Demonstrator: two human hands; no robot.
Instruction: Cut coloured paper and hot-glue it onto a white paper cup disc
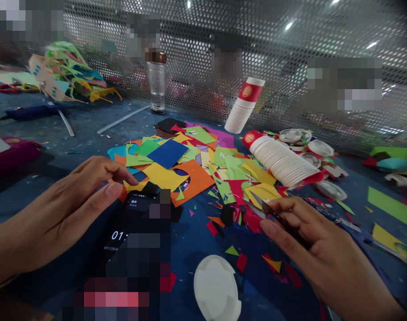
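Note:
My left hand (86,207) hovers over the top edge of a dark phone (133,203), thumb and index finger slightly apart. Its index fingertip is at a small yellow paper scrap (135,186); whether it touches the scrap I cannot tell. In my right hand (319,249) is a pair of scissors (259,204), their pointed blades parted and aimed left over the scraps. The handles are mostly hidden by my fingers. A white round paper piece (215,285) with folded edges lies on the blue table between my hands.
Coloured paper scraps (166,154) cover the table's middle. Stacked paper cups (280,158) lie on the right, with another stack (242,109) leaning behind. A bottle (156,84) stands near the perforated metal screen (193,58). Cut cup bottoms (320,148) and a glue gun (32,110) lie about.

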